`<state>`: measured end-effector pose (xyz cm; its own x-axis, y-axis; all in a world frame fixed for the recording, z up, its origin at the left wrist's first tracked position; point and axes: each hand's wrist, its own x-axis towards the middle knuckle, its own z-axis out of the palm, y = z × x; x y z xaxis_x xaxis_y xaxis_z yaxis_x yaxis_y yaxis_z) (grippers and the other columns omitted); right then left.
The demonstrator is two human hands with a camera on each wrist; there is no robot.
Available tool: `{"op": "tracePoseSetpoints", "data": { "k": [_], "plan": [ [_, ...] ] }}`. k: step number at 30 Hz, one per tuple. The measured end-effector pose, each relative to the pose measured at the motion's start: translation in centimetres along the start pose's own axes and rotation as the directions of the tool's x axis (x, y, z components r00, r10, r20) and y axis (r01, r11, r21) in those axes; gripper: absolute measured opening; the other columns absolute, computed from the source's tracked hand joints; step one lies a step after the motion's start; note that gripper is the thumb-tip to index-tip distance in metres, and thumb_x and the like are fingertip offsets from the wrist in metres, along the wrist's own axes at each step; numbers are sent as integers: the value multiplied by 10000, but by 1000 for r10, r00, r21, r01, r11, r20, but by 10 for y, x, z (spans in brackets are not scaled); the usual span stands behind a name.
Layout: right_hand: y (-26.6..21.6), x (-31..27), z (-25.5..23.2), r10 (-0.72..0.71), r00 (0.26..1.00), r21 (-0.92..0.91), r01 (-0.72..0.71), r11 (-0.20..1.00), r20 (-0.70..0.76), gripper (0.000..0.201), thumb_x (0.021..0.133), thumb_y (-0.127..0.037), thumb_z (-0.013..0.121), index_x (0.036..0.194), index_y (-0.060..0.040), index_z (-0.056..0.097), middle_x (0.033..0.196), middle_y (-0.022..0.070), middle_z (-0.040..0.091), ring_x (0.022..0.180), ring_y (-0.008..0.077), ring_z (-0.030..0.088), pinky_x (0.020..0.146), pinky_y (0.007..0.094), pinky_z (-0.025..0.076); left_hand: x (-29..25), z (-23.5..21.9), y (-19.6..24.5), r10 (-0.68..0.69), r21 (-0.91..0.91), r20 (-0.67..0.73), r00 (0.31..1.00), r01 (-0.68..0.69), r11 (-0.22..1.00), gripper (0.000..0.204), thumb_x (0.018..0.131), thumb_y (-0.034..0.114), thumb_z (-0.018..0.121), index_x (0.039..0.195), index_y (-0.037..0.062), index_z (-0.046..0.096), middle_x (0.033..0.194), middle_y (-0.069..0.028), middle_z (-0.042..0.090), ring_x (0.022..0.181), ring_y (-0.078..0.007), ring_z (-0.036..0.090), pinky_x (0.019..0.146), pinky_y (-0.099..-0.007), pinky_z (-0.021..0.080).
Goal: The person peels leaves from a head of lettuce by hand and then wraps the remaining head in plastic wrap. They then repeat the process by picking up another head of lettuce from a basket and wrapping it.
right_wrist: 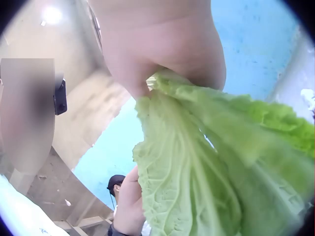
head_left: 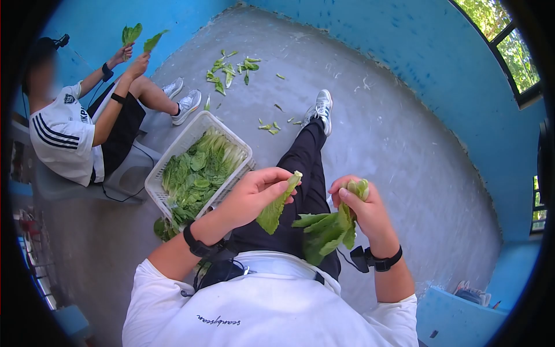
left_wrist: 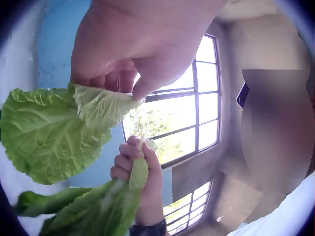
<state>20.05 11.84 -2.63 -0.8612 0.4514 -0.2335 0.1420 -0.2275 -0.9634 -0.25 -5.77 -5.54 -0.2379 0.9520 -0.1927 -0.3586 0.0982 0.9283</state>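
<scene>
In the head view my left hand (head_left: 257, 194) pinches one green leaf (head_left: 276, 209) near its pale stem end, and the blade hangs down over my dark trousers. My right hand (head_left: 367, 211) grips a bunch of leaves (head_left: 329, 231) by the stems, a little to the right, with the two hands apart. The left wrist view shows the single leaf (left_wrist: 54, 132) between thumb and fingers of my left hand (left_wrist: 133, 49). Broad leaves (right_wrist: 182, 162) spread below my right hand (right_wrist: 162, 49) in the right wrist view, where its fingertips are hidden.
A white basket (head_left: 159, 180) full of leafy greens stands on the floor to the left of my legs. Beyond it sits another person (head_left: 66, 133) holding a leaf in each hand. Leaf scraps (head_left: 228, 72) lie on the grey floor (head_left: 399, 150) ahead.
</scene>
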Motion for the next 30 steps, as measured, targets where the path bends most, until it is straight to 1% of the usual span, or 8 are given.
{"op": "tracePoseSetpoints", "data": {
  "k": [4,7,13,16,19,22,25,30],
  "plan": [
    [6,3,7,5,1000,-101,-5,995,5,142,996,-106,628,1056,-6,710,817,-6,642,768,67,588,694,223,460,2,3,-8,-79,-122,47,996,84,989,278,1053,154,562,1255,-26,628,1085,-62,687,928,-117,668,850,-277,546],
    [13,3,8,-5,1000,-147,3,989,-12,136,1002,-109,619,1018,-14,715,807,-7,639,778,69,591,690,229,459,-1,12,-3,-100,22,32,995,99,995,272,1043,129,574,1262,-21,632,1077,-71,688,925,-129,672,855,-286,548],
    [16,12,18,-196,976,7,197,980,-93,129,1009,-96,606,999,-13,704,778,-6,633,730,76,585,649,250,459,2,17,-8,29,-194,71,997,-15,981,266,1026,122,616,1250,-17,580,1103,-98,700,972,-139,686,890,-287,558],
    [5,14,20,-78,979,-13,77,997,-187,113,994,-98,636,1001,-10,707,780,-13,623,717,64,571,641,241,456,8,19,-10,24,-193,35,999,-17,981,252,1032,117,604,1242,-12,552,1100,-93,698,979,-144,688,909,-301,560],
    [1,15,29,-150,962,-194,105,975,-229,107,948,-100,710,1005,-10,715,754,-25,620,690,48,546,612,231,438,8,23,-8,30,-227,2,1000,-29,973,224,1027,97,607,1222,-10,575,1096,-83,695,1013,-145,685,918,-305,561],
    [-6,13,35,-81,987,-298,36,954,-139,149,893,-94,773,1001,-5,721,723,-37,625,666,37,530,588,226,429,9,24,-13,130,-162,-12,991,-130,978,202,1016,84,625,1193,-10,600,1093,-70,693,1044,-139,681,916,-295,558],
    [7,15,39,-126,981,-312,74,947,-149,180,858,-85,800,995,-1,719,684,-40,618,640,39,519,578,236,431,9,23,-17,185,7,-60,981,-185,983,176,998,43,637,1160,-16,604,1109,-72,680,1025,-132,676,929,-290,548],
    [6,12,37,-148,983,-352,100,931,-110,174,842,-82,802,966,-2,709,715,-11,640,651,53,533,591,242,447,5,24,-7,196,214,-48,979,-182,960,173,987,19,637,1152,-32,640,1083,-73,695,1012,-128,684,910,-274,545]
  ]
}}
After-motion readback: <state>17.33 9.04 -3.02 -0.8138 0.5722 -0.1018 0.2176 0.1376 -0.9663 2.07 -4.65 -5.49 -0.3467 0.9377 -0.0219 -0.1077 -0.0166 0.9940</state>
